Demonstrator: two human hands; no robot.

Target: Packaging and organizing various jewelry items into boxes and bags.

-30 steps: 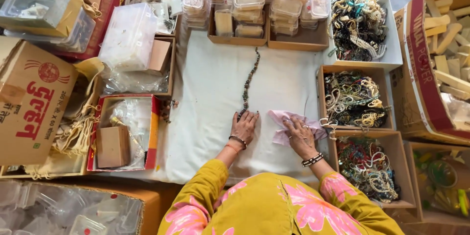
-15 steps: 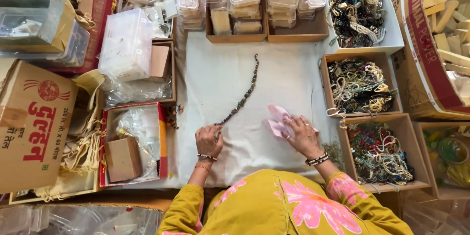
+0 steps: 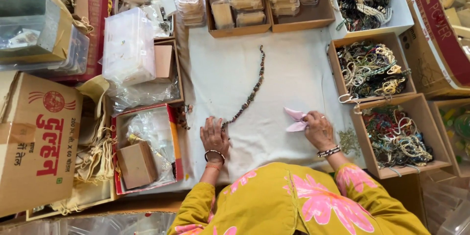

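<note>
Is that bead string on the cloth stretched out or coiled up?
Stretched out. The bead string lies in one long line across the white cloth, its near end at the left hand.

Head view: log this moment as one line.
left hand: flat on near end of long dark beaded strand | right hand: grip on pale pink folded paper | surface: white cloth

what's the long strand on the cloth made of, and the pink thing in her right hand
The strand looks like small beads on a cord, dull brown and grey, perhaps stone or glass; too small to tell. The pink piece at the right hand looks like thin paper or fabric: it holds flat, sharp folds.
</note>
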